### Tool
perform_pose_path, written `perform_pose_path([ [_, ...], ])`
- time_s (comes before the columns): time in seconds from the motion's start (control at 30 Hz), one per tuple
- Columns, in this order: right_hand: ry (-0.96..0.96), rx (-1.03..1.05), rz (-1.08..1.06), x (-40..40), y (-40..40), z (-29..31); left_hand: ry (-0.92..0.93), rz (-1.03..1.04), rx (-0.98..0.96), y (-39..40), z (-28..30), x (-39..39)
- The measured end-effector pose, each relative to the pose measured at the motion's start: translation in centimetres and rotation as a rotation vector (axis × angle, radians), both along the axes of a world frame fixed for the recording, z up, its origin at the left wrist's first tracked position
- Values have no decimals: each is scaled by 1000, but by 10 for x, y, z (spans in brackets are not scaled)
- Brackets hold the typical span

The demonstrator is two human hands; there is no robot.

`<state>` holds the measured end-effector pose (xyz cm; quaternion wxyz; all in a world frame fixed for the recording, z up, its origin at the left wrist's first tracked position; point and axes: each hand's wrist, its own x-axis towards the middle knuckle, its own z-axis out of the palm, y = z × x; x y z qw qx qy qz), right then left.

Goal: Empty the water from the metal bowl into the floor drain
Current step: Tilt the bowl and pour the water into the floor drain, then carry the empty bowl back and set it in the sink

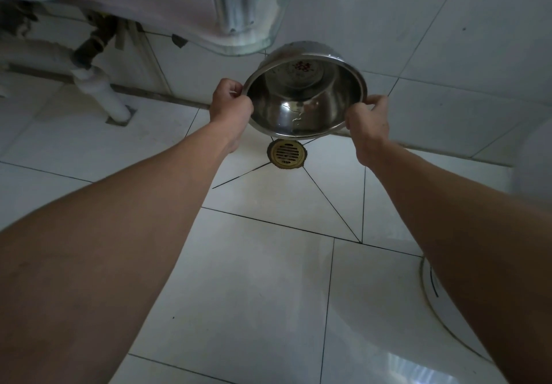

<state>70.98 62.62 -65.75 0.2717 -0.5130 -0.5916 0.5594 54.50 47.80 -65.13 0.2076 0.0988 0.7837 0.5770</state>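
Note:
The metal bowl [304, 96] hangs in the air, tipped steeply so its open mouth faces me and its lower rim points down. My left hand [230, 104] grips the rim on the left side, and my right hand [368, 119] grips the rim on the right. Inside, the steel looks wet, with small streaks and droplets on the lower wall; no pooled water shows. The round brass floor drain [286, 152] sits in the white tiles directly below the bowl's lower rim, a short gap apart.
White floor tiles [254, 279] slope toward the drain. A white waste pipe [103, 93] enters the floor at the left under a counter with a glass edge [239, 46]. A white rounded fixture base [442, 303] sits at the right.

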Motion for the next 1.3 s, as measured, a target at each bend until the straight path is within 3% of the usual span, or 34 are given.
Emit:
perform_pose_path([
  [0.83, -130, 69, 95, 8, -4, 3, -29, 20, -69, -9, 2, 5],
  [1.13, -576, 179, 222, 15, -9, 3, -102, 0, -158, -23, 7, 7],
  [1.3, -587, 151, 255, 17, -15, 19, -208, -30, -160, -40, 11, 16],
])
